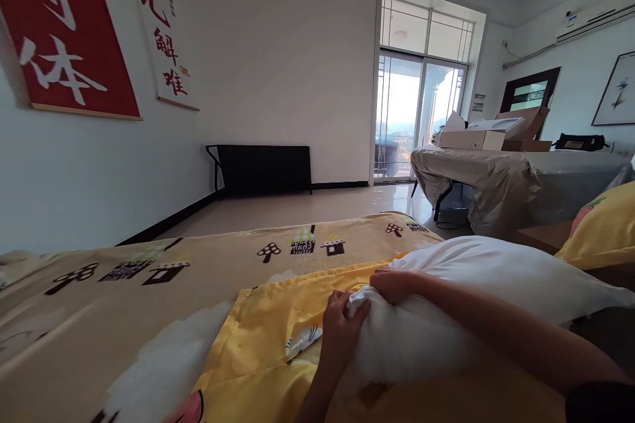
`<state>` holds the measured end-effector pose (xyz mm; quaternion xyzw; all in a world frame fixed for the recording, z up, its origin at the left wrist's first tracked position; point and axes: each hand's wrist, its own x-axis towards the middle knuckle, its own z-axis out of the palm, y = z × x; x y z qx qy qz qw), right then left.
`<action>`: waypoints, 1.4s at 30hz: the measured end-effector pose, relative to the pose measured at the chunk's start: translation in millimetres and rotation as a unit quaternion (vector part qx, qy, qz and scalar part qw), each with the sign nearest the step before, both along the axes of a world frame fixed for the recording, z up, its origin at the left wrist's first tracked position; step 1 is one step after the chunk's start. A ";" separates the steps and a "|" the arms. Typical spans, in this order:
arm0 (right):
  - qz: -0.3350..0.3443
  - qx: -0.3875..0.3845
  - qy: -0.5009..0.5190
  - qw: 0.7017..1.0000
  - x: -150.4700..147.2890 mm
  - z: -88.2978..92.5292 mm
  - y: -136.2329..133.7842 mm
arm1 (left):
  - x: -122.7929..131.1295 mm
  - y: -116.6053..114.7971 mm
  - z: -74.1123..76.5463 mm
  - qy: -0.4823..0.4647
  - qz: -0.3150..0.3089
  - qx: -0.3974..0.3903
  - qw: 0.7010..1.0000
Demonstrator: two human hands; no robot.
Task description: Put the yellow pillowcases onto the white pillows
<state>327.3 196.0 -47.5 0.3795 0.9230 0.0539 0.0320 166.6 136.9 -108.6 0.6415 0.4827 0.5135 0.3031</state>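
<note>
A plump white pillow (471, 277) lies on the bed, its left end bunched up. My left hand (344, 317) is closed around that gathered end, thumb on the white cloth. Just beyond it, my right hand (397, 284) has its fingers curled into the same end of the pillow, from the far side. Beneath and to the left of both hands spreads a yellow pillowcase (268, 324) with a printed cat-like figure. Its opening is hidden under the pillow and hands.
A beige patterned blanket (198, 284) covers the bed. Another yellow pillow (602, 225) rests at the right edge. Beyond stands a plastic-covered table (496, 172) with open cardboard boxes (471, 139). A folded black table (265, 170) leans against the wall.
</note>
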 end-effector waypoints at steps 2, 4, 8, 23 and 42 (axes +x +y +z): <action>0.000 -0.051 -0.023 0.998 -1.3 1.2 -1.3 | -5.5 4.4 -3.5 -0.026 0.006 0.030 0.999; -0.004 -0.081 -0.027 0.996 -1.2 3.5 -4.4 | -8.4 7.3 -7.4 -0.070 0.006 0.028 0.997; -0.021 -0.076 0.000 0.997 2.5 15.2 -20.2 | -9.0 10.9 -15.6 -0.113 0.004 -0.012 0.994; -0.013 0.020 0.153 0.988 4.1 0.2 -56.6 | -9.8 22.4 -25.8 -0.225 -0.003 -0.059 0.972; -0.085 -0.093 0.131 0.983 5.9 -25.5 -13.6 | -24.4 19.4 8.9 -0.169 -0.020 -0.068 0.983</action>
